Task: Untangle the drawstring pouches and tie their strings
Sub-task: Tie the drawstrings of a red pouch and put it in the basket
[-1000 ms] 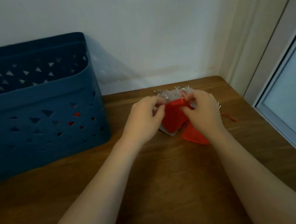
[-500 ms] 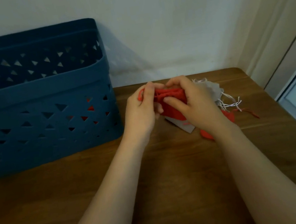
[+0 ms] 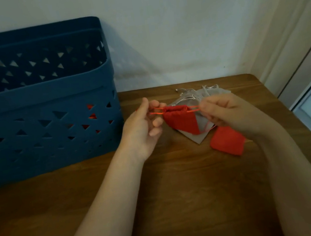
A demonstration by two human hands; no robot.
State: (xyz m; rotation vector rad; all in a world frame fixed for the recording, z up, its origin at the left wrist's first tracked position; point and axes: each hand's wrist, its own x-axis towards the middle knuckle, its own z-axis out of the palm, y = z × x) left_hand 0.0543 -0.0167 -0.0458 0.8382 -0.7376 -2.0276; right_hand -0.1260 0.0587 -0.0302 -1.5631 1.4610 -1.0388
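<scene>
A brown wooden table point(image 3: 182, 194) ran from the wall to the bottom edge of the frame, its left and near parts cut off. On its left stood a dark blue basket point(image 3: 47, 130) pierced with triangular holes, its left end out of view; red showed through a few holes, but what lay inside could not be made out. Both forearms reached in from below. The left hand point(image 3: 142, 128) pinched the red strings point(image 3: 156, 110) between thumb and forefinger, and the right hand point(image 3: 224, 111) pinched the strings at the other side, so the red pouch point(image 3: 181, 120) hung gathered between them just above the table. Beneath it lay grey pouches point(image 3: 203, 95) with pale cords in a tangle, their count unclear. A second red pouch point(image 3: 227, 141) lay flat near the right wrist, partly hidden by it. No writing or label was readable anywhere.
</scene>
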